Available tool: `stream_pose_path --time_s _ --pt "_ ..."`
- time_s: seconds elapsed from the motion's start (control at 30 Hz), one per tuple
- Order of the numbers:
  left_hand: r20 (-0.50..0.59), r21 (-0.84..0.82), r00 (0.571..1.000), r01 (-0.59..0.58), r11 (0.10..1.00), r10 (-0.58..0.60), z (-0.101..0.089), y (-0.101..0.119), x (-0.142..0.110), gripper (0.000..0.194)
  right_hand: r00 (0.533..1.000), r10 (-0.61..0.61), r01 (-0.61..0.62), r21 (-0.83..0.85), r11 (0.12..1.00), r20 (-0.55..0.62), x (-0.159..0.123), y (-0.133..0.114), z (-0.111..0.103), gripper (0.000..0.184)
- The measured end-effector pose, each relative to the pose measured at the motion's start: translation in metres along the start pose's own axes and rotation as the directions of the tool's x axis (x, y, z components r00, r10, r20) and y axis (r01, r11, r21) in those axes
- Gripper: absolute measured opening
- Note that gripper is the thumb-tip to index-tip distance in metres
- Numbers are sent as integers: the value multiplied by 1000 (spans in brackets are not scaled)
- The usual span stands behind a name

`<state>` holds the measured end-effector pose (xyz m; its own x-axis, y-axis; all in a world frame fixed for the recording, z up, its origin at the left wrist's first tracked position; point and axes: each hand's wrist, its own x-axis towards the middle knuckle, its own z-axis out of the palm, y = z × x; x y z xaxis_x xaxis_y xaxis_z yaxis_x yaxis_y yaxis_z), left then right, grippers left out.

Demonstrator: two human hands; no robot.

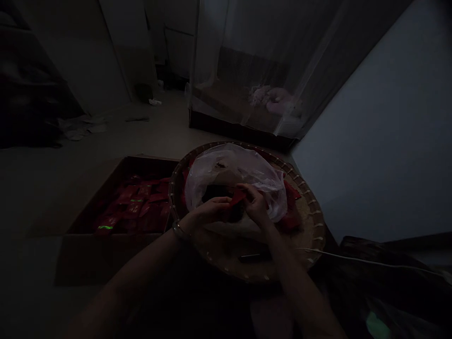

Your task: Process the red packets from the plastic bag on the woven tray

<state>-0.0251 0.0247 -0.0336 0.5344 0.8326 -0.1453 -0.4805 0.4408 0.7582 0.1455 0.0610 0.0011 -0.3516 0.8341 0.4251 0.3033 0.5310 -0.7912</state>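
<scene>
Both hands meet over a round woven basket tray (pixel 316 216). A small red packet (pixel 238 197) is between them. My left hand (pixel 215 207), with a bracelet at the wrist, is closed on its left side. My right hand (pixel 254 203) grips its other edge with bent fingers. Under and around the hands spreads a translucent plastic bag (pixel 240 157), its mouth open over dark contents I cannot make out. More red packets (pixel 291 216) lie on the tray at the right of the bag. The room is very dim, so fine detail is lost.
Left of the tray, a cardboard box (pixel 106 259) holds several red packets (pixel 136 202). A dark slim object (pixel 250 257) lies at the tray's near side, and a white cord (pixel 370 262) runs off right. Behind stands a netted bed (pixel 240 108); a pale wall (pixel 381 122) rises at right.
</scene>
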Motion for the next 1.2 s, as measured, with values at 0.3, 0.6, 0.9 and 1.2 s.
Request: stream_pose_path --time_s 0.3,0.6,0.9,1.2 --pt "-51 -139 999 12 990 -19 6 3 5 33 996 66 -73 -114 991 -64 4 -2 -3 23" --pt "-157 42 976 -147 988 152 -1 -8 9 44 984 -117 60 -368 928 -136 -7 11 10 35" --pt "-160 40 973 -164 986 169 -3 -11 12 48 969 -126 27 -416 909 -212 -9 6 10 37" --pt "-175 78 979 -87 993 100 1 -7 6 48 961 -260 183 -482 857 -97 -12 8 12 33"
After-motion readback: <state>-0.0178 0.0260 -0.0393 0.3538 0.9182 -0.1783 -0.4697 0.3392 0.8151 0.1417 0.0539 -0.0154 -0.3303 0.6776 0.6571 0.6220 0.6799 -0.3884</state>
